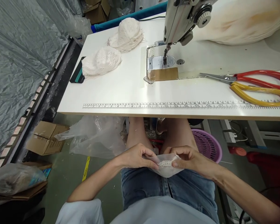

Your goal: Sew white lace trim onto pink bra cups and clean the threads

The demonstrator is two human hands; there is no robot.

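Over my lap, a small white piece of sheer fabric with a lace edge (166, 170) is stretched between both hands. My left hand (143, 158) pinches its left side between thumb and fingers. On the other side my right hand (185, 157) grips the lace-trimmed edge, thumb on top. The piece hangs slightly cupped below the table's front edge. Up on the white table (112, 90) stands a sewing machine (182, 21), its needle area above a metal plate. Two piles of white lace pieces, a nearer one (101, 62) and a farther one (127, 35), lie at the table's left.
Scissors (233, 79) with red and yellow handles lie on the table's right, over a printed ruler strip (177, 105). A dark phone-like object (78, 73) sits partly under the lace. Below are a purple basket (206, 144), a plastic bag (98, 137) and a cardboard box (45, 137).
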